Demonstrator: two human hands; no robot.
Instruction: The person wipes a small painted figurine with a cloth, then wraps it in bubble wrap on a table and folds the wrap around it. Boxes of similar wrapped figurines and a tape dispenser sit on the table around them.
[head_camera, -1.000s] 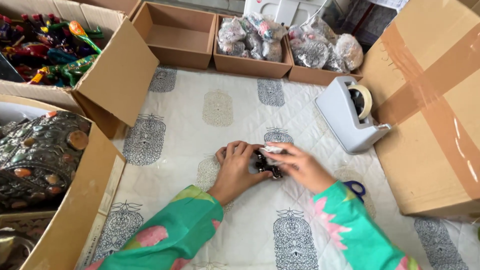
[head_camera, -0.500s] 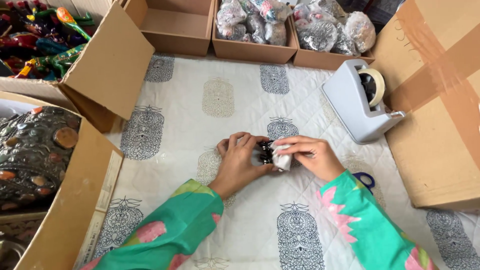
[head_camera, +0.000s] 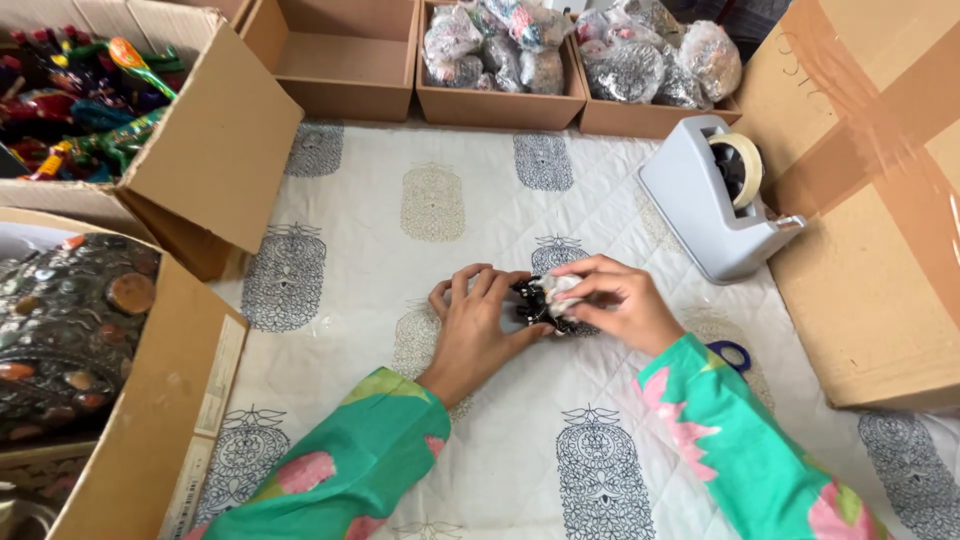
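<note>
Both hands meet over a small dark ornate object (head_camera: 535, 305) on the white quilted cloth (head_camera: 380, 250). My left hand (head_camera: 475, 325) presses on its left side, fingers curled over it. My right hand (head_camera: 620, 305) pinches a crumpled bit of clear wrapping (head_camera: 558, 288) against the object's top. Most of the object is hidden by the fingers. Both sleeves are green with pink flowers.
A grey tape dispenser (head_camera: 715, 200) stands right of the hands, blue scissor handles (head_camera: 730, 353) peek out by the right sleeve. Large cardboard box (head_camera: 880, 200) at right. Trays of wrapped bundles (head_camera: 500, 60) and an empty tray (head_camera: 340, 55) at the back. Boxes of colourful goods (head_camera: 80, 100) at left.
The view has shifted a little. Both hands stay on the small object, and the right fingers have worked the wrapping over its top.
</note>
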